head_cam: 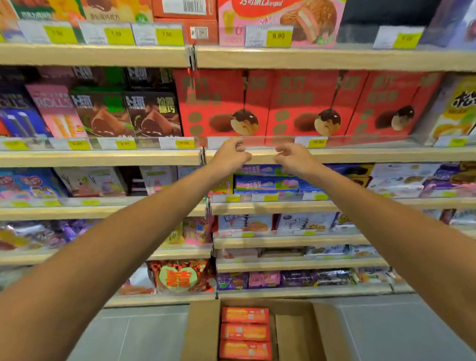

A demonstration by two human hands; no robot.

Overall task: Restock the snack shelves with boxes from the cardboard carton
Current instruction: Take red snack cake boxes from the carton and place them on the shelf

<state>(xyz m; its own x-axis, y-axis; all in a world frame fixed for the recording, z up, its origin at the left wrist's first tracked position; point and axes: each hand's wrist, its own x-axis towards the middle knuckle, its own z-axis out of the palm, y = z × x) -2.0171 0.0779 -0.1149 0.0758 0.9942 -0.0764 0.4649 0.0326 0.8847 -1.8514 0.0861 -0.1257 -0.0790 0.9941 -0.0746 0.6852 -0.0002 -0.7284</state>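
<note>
Three red snack boxes [300,104] stand side by side on the second shelf [371,154]. Just below their fronts, my left hand [233,155] and my right hand [293,154] reach up to the shelf's clear plastic front rail [268,141], fingers curled at its edge; neither holds a box. On the floor below stands the open cardboard carton [199,343], with several orange-red boxes [245,340] stacked in its left half and its right half bare.
Wooden shelves full of snack boxes and bags run across the whole view, with yellow price tags along their edges. Dark chocolate boxes [129,114] sit left of the red ones, a yellow box [464,105] to their right. Grey floor tiles [124,348] surround the carton.
</note>
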